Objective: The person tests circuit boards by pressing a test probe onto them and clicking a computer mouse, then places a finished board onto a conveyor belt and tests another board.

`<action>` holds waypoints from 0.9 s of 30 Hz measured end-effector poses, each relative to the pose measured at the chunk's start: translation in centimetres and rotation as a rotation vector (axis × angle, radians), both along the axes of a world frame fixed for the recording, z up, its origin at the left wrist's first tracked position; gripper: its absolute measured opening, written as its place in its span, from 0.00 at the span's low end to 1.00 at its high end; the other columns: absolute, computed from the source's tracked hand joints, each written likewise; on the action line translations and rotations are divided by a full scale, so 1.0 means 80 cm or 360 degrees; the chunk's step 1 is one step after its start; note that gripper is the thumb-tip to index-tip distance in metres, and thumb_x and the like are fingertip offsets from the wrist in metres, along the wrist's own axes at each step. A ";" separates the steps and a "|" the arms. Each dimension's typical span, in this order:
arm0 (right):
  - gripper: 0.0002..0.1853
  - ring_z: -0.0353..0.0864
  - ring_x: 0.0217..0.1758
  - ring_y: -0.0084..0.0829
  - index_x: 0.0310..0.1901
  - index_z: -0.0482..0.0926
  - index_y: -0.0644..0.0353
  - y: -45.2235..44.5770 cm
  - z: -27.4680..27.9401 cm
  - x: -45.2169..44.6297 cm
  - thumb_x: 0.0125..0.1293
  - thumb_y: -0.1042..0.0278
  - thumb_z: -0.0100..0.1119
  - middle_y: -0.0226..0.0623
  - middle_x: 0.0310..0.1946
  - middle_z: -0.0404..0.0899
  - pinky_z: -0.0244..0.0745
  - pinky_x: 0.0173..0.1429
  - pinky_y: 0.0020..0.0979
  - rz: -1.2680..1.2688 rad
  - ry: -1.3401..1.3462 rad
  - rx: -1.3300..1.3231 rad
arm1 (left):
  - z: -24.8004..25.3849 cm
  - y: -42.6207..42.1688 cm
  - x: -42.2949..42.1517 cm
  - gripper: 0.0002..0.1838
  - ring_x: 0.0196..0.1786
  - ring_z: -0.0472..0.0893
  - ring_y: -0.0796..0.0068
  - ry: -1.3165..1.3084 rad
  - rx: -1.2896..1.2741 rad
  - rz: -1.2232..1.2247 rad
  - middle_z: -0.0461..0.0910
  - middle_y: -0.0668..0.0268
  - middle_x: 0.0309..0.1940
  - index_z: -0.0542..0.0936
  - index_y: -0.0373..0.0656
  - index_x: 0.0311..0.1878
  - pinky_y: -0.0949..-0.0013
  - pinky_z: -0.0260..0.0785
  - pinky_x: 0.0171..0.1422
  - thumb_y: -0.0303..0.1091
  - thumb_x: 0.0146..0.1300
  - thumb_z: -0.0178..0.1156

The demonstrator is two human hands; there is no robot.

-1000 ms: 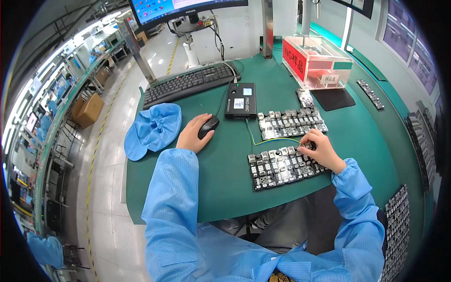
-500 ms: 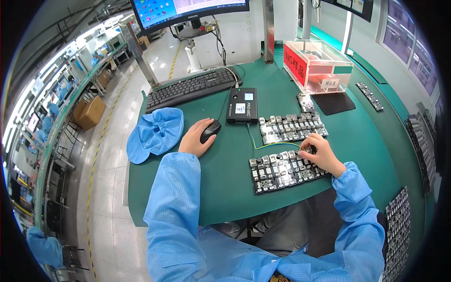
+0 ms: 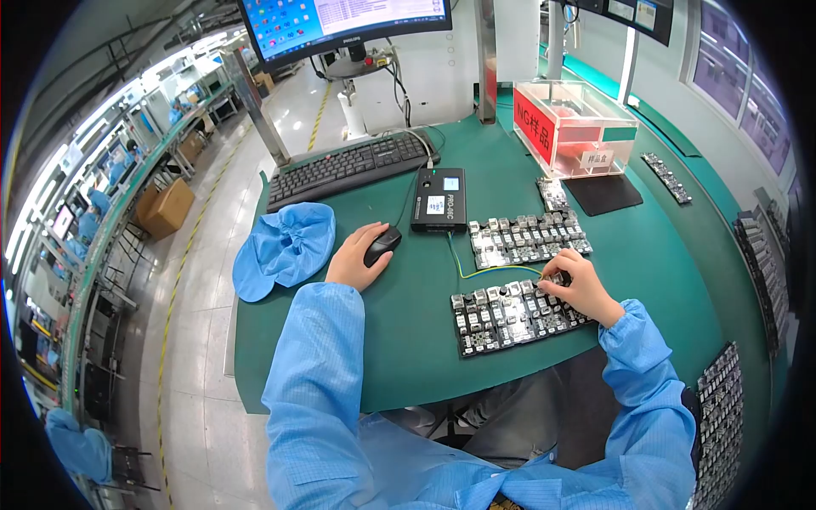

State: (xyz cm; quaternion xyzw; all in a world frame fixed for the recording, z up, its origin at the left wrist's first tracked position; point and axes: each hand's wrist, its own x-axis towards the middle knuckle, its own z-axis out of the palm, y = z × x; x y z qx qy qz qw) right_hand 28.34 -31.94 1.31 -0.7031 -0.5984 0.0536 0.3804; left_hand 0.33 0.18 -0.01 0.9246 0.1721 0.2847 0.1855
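My left hand (image 3: 360,259) lies over a black computer mouse (image 3: 383,244), fingers curved round it. My right hand (image 3: 580,286) is closed in a pinch at the upper right edge of the nearer panel of small circuit boards (image 3: 501,319). A thin yellow-green wire (image 3: 484,271) runs from a black tester box (image 3: 439,201) with small lit screens into those fingers; its tip is hidden there. Just beyond the hand lies a second panel of circuit boards (image 3: 518,240), with a smaller board piece (image 3: 552,195) behind it.
A blue cloth cap (image 3: 285,249) lies left of the mouse. Behind are a keyboard (image 3: 348,169) and a monitor (image 3: 348,25). A clear box with a red label (image 3: 595,127) stands back right, near a black pad (image 3: 607,195). More board panels (image 3: 721,416) are at the right.
The whole scene sits slightly lower in the view. My left hand stays on the mouse, and my right hand keeps its pinch at the same panel edge.
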 end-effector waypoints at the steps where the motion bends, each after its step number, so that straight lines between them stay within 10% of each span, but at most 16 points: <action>1: 0.09 0.74 0.39 0.31 0.35 0.81 0.61 0.000 0.000 0.001 0.57 0.69 0.72 0.34 0.33 0.74 0.71 0.44 0.31 -0.0001 -0.0009 -0.0009 | -0.001 0.001 0.000 0.26 0.66 0.73 0.54 -0.0002 -0.0001 -0.0011 0.74 0.56 0.64 0.74 0.46 0.64 0.61 0.65 0.71 0.34 0.62 0.65; 27: 0.10 0.75 0.42 0.35 0.38 0.84 0.59 0.022 0.001 0.003 0.56 0.68 0.72 0.34 0.35 0.75 0.72 0.48 0.35 0.0142 -0.0219 0.0181 | -0.006 0.002 0.002 0.26 0.67 0.73 0.54 -0.0099 0.0034 -0.0102 0.75 0.54 0.62 0.74 0.40 0.62 0.61 0.62 0.73 0.29 0.59 0.65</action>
